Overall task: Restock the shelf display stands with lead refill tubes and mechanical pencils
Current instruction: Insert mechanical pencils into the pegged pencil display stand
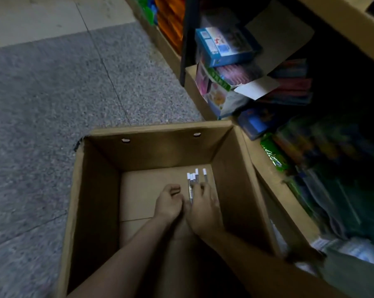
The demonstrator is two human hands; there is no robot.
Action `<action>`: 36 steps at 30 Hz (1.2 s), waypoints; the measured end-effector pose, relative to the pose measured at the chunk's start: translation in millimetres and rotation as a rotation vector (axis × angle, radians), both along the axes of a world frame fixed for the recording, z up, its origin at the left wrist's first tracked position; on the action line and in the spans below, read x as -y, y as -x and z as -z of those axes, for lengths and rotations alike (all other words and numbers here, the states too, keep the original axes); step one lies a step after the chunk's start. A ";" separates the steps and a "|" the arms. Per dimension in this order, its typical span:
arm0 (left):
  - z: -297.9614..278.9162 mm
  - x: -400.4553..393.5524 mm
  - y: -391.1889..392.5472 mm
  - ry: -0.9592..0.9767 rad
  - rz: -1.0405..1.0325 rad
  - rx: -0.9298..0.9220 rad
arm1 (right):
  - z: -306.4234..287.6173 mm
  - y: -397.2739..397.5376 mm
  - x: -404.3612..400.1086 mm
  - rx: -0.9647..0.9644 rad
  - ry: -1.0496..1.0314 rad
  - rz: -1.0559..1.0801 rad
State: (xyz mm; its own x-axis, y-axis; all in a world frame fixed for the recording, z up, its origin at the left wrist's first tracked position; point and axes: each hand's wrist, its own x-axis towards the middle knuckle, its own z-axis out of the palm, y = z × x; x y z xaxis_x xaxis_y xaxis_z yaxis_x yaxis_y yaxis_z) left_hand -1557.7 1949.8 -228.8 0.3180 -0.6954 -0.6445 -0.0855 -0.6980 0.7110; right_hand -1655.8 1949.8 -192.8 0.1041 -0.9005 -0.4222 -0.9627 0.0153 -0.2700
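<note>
Our R hand grips pencils on the box floor, caps pointing away; L hand just beside, curled, holding nothing.

Few slim mechanical pencils, white caps pointing away, bunched flat on box floor, far-right corner.

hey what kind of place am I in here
Likely a stationery shop aisle: colourful packaged goods stacked on low shelving, a stone tile floor, and a cardboard box holding white-capped mechanical pencils.
</note>
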 end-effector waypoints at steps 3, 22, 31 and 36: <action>4.3 3.6 1.1 -0.007 -0.023 0.016 | 1.5 -2.3 -0.9 0.021 0.063 0.096; 1.1 -0.9 18.0 0.056 0.046 -0.076 | 27.7 -1.2 5.2 0.710 -0.106 0.768; -25.8 -19.7 23.8 0.057 -0.228 -0.361 | 2.7 -5.5 -16.9 0.828 -0.134 0.697; -83.0 -22.9 14.1 0.162 -0.218 -0.623 | -52.2 4.5 -23.1 0.999 -0.133 0.602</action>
State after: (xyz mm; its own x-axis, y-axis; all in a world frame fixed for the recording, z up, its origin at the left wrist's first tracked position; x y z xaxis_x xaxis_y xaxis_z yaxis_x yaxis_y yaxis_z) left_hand -1571.9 1972.6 -145.8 0.0648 -0.7604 -0.6462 0.5050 -0.5335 0.6785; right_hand -1660.3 1972.9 -140.6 0.0147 -0.8725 -0.4884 -0.1518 0.4809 -0.8636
